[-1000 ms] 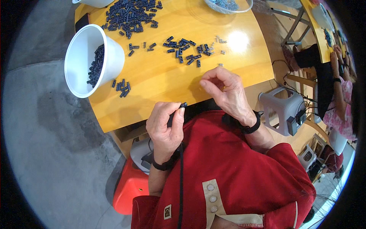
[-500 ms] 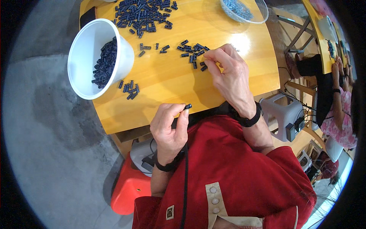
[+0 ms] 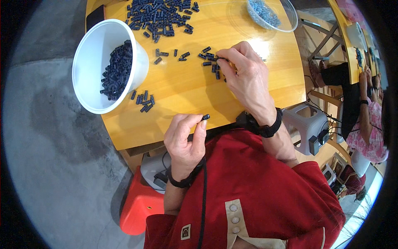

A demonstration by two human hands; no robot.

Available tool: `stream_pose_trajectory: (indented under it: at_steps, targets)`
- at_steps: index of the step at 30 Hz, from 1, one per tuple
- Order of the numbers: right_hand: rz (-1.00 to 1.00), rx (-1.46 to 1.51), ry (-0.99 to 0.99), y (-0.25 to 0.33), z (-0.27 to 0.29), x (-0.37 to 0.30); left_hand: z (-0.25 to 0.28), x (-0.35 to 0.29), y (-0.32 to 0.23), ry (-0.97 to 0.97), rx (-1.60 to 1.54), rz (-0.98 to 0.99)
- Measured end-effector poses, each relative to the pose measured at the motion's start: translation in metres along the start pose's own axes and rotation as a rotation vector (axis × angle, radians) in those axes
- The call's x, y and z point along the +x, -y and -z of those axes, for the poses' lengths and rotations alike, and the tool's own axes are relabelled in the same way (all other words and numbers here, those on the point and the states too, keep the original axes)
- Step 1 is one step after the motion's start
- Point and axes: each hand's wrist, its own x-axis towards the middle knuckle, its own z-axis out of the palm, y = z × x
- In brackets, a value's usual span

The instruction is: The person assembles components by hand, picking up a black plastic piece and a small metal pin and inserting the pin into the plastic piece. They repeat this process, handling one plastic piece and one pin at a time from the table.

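Note:
Between thumb and forefinger, my left hand (image 3: 184, 139) pinches a small black cylindrical plastic part (image 3: 205, 117) just off the table's near edge. My right hand (image 3: 248, 70) is over a small cluster of like black parts (image 3: 213, 66), its thumb and forefinger drawn together. Whether something sits between those fingertips is too small to make out. A white bucket (image 3: 141, 72), tilted toward me, holds many black parts (image 3: 118, 70) on the left. A few more parts (image 3: 145, 101) lie beside its base, and others (image 3: 158, 60) lie between bucket and cluster.
A big heap of black parts (image 3: 159, 16) covers the table's (image 3: 178, 91) far left, near a dark flat phone-like object (image 3: 95, 18). At far right stands a clear bowl (image 3: 286, 29) of small bluish pieces. Stools, red (image 3: 139, 207) and grey (image 3: 304, 124), flank me. Another person (image 3: 369, 128) works at right.
My right hand has shifted slightly left and up, further over the cluster of parts. My left hand keeps its pinch nearly in place. The view has shifted a little.

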Motion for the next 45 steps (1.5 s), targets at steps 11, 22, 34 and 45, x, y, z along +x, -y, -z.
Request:
stream_pose_trajectory:
  at_steps: [11,22,34,45]
  targets:
    - [0.157,0.057,0.001,0.011,-0.019,0.010,0.005,0.004,0.001,-0.024,-0.013,0.036]
    - [0.343,-0.112,0.129,0.029,-0.047,0.025,0.021,-0.003,0.003,-0.044,0.051,0.064]
    - [0.340,0.036,0.164,0.037,-0.025,0.012,0.018,-0.008,0.000,-0.083,0.029,0.030]
    - [-0.648,1.348,0.562,-0.010,0.042,-0.062,-0.001,-0.006,-0.022,0.004,-0.054,-0.023]
